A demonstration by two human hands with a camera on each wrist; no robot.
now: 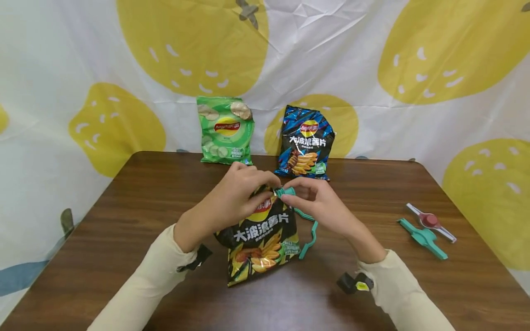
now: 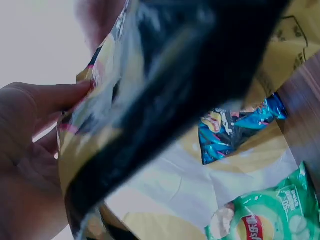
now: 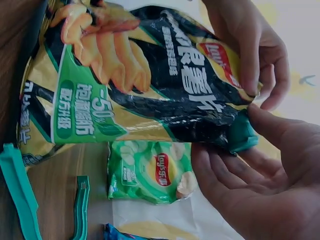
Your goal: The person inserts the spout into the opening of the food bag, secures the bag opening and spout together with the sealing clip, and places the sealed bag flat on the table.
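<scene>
On my feed the black bag is held tilted over the middle of the table, front print toward the near edge. Left hand pinches its top edge, I'd guess to steady it for the other. Right hand pinches a teal piece at the bag's top right corner, thumb against fingers. Green bag and blue bag stand at the far edge by the cloth, probably parked there for working room. Red clip and teal clip lie near the right edge, likely spares.

Right wrist is my best look at the teal piece: bag corner runs right up to it. It also gives me two teal bars past the bag; head has them partly covered. Can't tell if they join the piece. Left wrist gets the bag's gold back, blurred; head alone shows both clips.
</scene>
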